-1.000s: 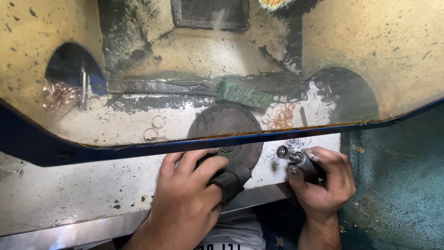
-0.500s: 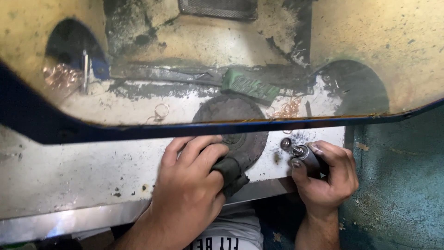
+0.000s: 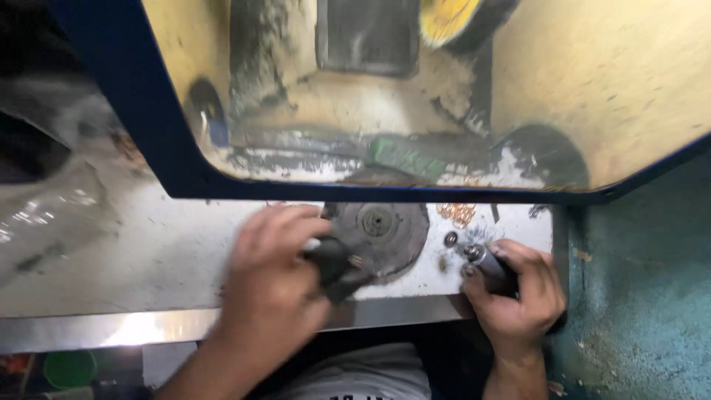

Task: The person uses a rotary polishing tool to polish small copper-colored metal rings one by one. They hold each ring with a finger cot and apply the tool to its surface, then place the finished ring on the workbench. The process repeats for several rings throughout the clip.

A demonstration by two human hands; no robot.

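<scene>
— Where's the disc?
— The dark round disc [image 3: 379, 235] lies flat on the white bench [image 3: 148, 252], just under the blue-framed shield [image 3: 133, 111]. It's grimy, with a hub in the middle.
— Your grip?
— My left hand [image 3: 278, 285] is closed on a dark block [image 3: 333, 265] against its rim, for control. My right hand [image 3: 515, 292] is wrapped around a small metal tool [image 3: 481, 258], kept beside it.

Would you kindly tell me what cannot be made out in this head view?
- Left hand: motion-blurred, so its grip on the dark piece is unclear.
- Dark round wheel: its top is hidden behind the blue-framed shield.
- Metal tool: the right hand covers most of it.
</scene>
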